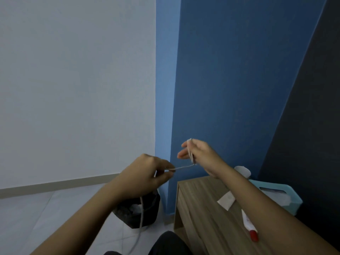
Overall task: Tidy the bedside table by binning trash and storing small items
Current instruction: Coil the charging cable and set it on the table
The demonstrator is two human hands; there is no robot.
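Note:
A thin white cable (182, 167) stretches between both hands, held up in front of the blue wall. My right hand (199, 153) has several loops of it wound around the fingers. My left hand (150, 172) pinches the cable, and the loose end hangs down past my left forearm toward the floor (140, 218). Below sits the wooden bedside table (202, 214). On it lie a small white wrapper (226, 200) and a white tube with a red cap (249, 226).
A black bin (138, 212) with white trash inside stands on the tiled floor, left of the table. A light blue tissue box (276, 195) and a white cup (242, 171) sit at the table's back, partly hidden by my right arm.

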